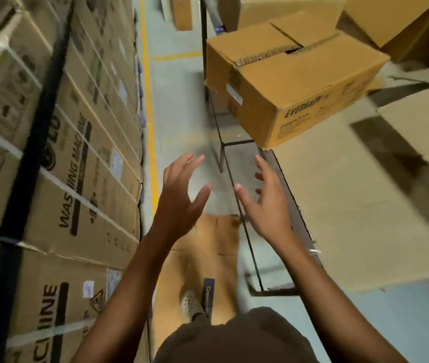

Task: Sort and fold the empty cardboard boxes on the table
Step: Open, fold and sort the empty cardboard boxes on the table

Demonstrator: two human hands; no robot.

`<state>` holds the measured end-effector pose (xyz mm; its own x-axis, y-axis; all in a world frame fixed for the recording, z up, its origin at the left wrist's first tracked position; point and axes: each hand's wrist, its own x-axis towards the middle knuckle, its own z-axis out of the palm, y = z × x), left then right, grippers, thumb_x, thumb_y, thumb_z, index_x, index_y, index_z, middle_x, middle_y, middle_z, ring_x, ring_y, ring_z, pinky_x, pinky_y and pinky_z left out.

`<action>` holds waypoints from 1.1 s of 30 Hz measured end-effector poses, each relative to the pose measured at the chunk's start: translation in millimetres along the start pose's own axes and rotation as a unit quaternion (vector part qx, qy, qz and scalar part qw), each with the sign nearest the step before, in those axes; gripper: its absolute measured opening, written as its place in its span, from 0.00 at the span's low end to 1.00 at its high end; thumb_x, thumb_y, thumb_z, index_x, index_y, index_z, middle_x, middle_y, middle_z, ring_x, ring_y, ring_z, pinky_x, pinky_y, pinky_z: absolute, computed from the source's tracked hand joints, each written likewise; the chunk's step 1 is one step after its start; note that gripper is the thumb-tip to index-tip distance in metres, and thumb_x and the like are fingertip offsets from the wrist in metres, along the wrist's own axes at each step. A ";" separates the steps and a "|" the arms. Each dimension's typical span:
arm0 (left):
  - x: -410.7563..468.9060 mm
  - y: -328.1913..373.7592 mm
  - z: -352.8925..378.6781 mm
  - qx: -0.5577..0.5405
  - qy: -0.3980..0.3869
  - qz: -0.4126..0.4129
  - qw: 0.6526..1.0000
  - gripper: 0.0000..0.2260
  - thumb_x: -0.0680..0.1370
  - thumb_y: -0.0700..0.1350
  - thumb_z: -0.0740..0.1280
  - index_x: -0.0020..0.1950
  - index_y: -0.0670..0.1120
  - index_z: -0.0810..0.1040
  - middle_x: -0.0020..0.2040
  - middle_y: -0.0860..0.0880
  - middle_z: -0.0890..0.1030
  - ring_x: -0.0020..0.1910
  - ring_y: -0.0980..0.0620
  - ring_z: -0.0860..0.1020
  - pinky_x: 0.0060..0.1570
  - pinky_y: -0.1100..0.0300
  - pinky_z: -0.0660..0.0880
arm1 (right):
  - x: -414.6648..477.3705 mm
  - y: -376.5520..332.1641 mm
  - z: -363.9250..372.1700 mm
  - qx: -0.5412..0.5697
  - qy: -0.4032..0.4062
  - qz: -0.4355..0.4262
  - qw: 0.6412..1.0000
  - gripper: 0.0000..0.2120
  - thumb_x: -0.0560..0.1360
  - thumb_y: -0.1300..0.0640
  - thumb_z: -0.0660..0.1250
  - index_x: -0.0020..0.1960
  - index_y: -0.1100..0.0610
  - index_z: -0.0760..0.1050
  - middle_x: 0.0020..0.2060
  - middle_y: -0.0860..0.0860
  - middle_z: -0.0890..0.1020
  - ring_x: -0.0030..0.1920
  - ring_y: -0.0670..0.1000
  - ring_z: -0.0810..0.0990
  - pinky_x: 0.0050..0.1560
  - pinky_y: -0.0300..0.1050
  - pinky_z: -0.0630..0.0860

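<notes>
A flattened carton (208,258) lies on the floor. Above it the left hand (182,203) and right hand (266,203) are held spread and empty. Farther on, the Eveready box (300,87) sits at the bench (279,166) edge. It is best gripped at opposite sides, loose flaps first.

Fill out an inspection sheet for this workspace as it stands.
Surface: metal-framed table, top covered by a flat cardboard sheet.
Job's things: Eveready box, top flaps loose, at the table's edge; more boxes behind it; flattened carton on the floor.
Clutter: nothing seen.
Grippers: left hand and right hand open, fingers spread, holding nothing, raised beside the table.
Cables: nothing seen.
Surroundings: strapped washing machine cartons stacked on the left; yellow floor line.
</notes>
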<state>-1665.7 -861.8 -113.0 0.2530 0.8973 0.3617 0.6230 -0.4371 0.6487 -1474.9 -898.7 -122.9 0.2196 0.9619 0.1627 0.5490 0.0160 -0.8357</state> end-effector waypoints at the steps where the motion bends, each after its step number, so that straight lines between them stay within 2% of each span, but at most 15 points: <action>1: 17.2 -5.4 -3.6 -0.006 -0.008 0.007 1.000 0.24 0.78 0.53 0.64 0.72 0.44 0.72 0.71 0.44 0.72 0.72 0.45 0.68 0.71 0.67 0.57 | 11.3 -5.2 3.1 0.007 0.023 0.004 1.000 0.35 0.77 0.45 0.67 0.79 0.54 0.59 0.75 0.51 0.68 0.72 0.52 0.69 0.67 0.60 0.72; 4: 65.1 -14.3 -8.2 -0.017 -0.023 0.047 0.998 0.23 0.79 0.52 0.63 0.71 0.44 0.73 0.70 0.45 0.73 0.72 0.47 0.68 0.68 0.74 0.55 | 40.5 -14.9 3.5 0.008 0.085 0.008 0.996 0.34 0.77 0.44 0.67 0.78 0.53 0.61 0.73 0.51 0.69 0.72 0.52 0.70 0.67 0.60 0.72; 7: 114.4 -18.6 -2.9 -0.029 -0.039 0.095 0.994 0.21 0.79 0.50 0.64 0.71 0.44 0.73 0.70 0.45 0.72 0.71 0.48 0.68 0.68 0.72 0.57 | 67.6 -14.7 -3.0 -0.014 0.130 0.019 0.991 0.34 0.78 0.46 0.68 0.79 0.54 0.59 0.74 0.51 0.69 0.72 0.51 0.70 0.69 0.55 0.72; 10: 164.7 -21.9 12.6 -0.038 -0.062 0.129 0.989 0.19 0.80 0.46 0.66 0.71 0.44 0.73 0.70 0.46 0.72 0.70 0.48 0.67 0.68 0.62 0.62 | 94.7 -2.3 -11.3 -0.028 0.171 0.058 0.983 0.38 0.77 0.48 0.70 0.81 0.54 0.54 0.75 0.52 0.67 0.71 0.52 0.70 0.61 0.42 0.74; 11: 177.3 -22.2 16.9 -0.036 -0.068 0.134 0.988 0.19 0.80 0.45 0.66 0.71 0.44 0.73 0.71 0.46 0.71 0.71 0.48 0.67 0.68 0.63 0.62 | 99.8 1.9 -13.7 -0.025 0.178 0.069 0.981 0.39 0.77 0.47 0.70 0.81 0.53 0.53 0.76 0.53 0.67 0.70 0.52 0.71 0.58 0.36 0.73; 12: 194.3 -22.3 23.3 -0.038 -0.075 0.140 0.987 0.19 0.80 0.45 0.67 0.71 0.44 0.73 0.71 0.47 0.71 0.71 0.49 0.66 0.68 0.65 0.61 | 108.6 9.1 -16.8 -0.024 0.191 0.076 0.978 0.39 0.77 0.46 0.69 0.81 0.52 0.53 0.75 0.53 0.67 0.70 0.52 0.71 0.57 0.36 0.74; 14: 232.6 -21.8 38.0 -0.028 -0.085 0.156 0.984 0.19 0.80 0.46 0.67 0.71 0.45 0.73 0.71 0.47 0.70 0.71 0.50 0.65 0.69 0.64 0.61 | 131.9 23.7 -23.3 -0.024 0.216 0.080 0.973 0.39 0.76 0.44 0.68 0.80 0.52 0.53 0.75 0.53 0.67 0.70 0.53 0.71 0.63 0.50 0.76; 16: 269.1 -18.4 53.9 0.003 -0.110 0.174 0.979 0.21 0.80 0.49 0.67 0.71 0.44 0.73 0.71 0.46 0.70 0.72 0.49 0.63 0.71 0.53 0.65 | 156.5 37.8 -29.0 -0.029 0.237 0.087 0.967 0.40 0.75 0.42 0.67 0.80 0.53 0.54 0.75 0.54 0.67 0.71 0.55 0.71 0.65 0.61 0.74; 18: 299.5 -11.6 70.6 0.049 -0.164 0.199 0.965 0.27 0.77 0.55 0.68 0.72 0.45 0.71 0.74 0.44 0.67 0.75 0.46 0.60 0.73 0.45 0.63 | 180.3 49.8 -34.4 -0.031 0.261 0.107 0.959 0.41 0.75 0.40 0.66 0.80 0.53 0.54 0.75 0.55 0.67 0.72 0.56 0.70 0.65 0.63 0.73; 21: 339.7 0.3 95.2 0.129 -0.269 0.242 0.923 0.41 0.70 0.66 0.72 0.77 0.51 0.64 0.80 0.45 0.57 0.80 0.46 0.48 0.76 0.38 0.51 | 208.9 62.0 -40.1 -0.006 0.293 0.139 0.946 0.40 0.75 0.38 0.64 0.80 0.55 0.55 0.75 0.55 0.67 0.72 0.56 0.69 0.68 0.62 0.71; 23: 364.4 8.2 106.8 0.173 -0.324 0.243 0.898 0.51 0.62 0.73 0.68 0.80 0.54 0.58 0.82 0.48 0.49 0.80 0.48 0.40 0.76 0.36 0.44 | 220.8 69.5 -39.2 0.024 0.308 0.161 0.937 0.38 0.77 0.38 0.61 0.79 0.56 0.57 0.75 0.55 0.67 0.73 0.55 0.68 0.70 0.60 0.69; 25: 382.9 12.3 120.3 0.210 -0.359 0.234 0.879 0.56 0.57 0.79 0.60 0.81 0.55 0.53 0.82 0.49 0.43 0.79 0.48 0.37 0.76 0.37 0.40 | 227.6 74.0 -35.8 0.075 0.313 0.196 0.926 0.36 0.78 0.37 0.59 0.79 0.55 0.57 0.75 0.53 0.67 0.73 0.54 0.68 0.72 0.59 0.67; 27: 391.8 12.1 136.0 0.223 -0.375 0.223 0.872 0.54 0.60 0.82 0.52 0.81 0.55 0.51 0.82 0.48 0.43 0.80 0.48 0.37 0.76 0.37 0.39 | 230.5 73.8 -31.5 0.129 0.310 0.231 0.913 0.37 0.78 0.34 0.58 0.79 0.53 0.57 0.75 0.52 0.68 0.73 0.53 0.68 0.73 0.58 0.66; 29: 394.8 9.3 152.3 0.238 -0.370 0.220 0.870 0.48 0.67 0.81 0.44 0.81 0.56 0.50 0.82 0.48 0.44 0.80 0.47 0.39 0.76 0.37 0.40 | 231.7 76.9 -24.0 0.167 0.318 0.259 0.897 0.39 0.75 0.30 0.56 0.79 0.51 0.58 0.75 0.51 0.69 0.72 0.52 0.69 0.73 0.56 0.66; 33: 399.5 5.0 167.4 0.251 -0.346 0.231 0.874 0.44 0.70 0.79 0.40 0.81 0.57 0.49 0.82 0.48 0.45 0.80 0.45 0.43 0.76 0.36 0.42 | 233.4 85.8 -1.5 0.213 0.347 0.297 0.864 0.35 0.77 0.27 0.47 0.74 0.48 0.65 0.70 0.48 0.73 0.69 0.50 0.72 0.72 0.57 0.67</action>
<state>-1437.6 -495.2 -77.3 0.8420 0.5306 -0.0976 0.5388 -0.8362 0.1019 -1375.3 -673.2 -155.8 0.8721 0.4422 -0.2094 -0.1412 -0.1824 -0.9730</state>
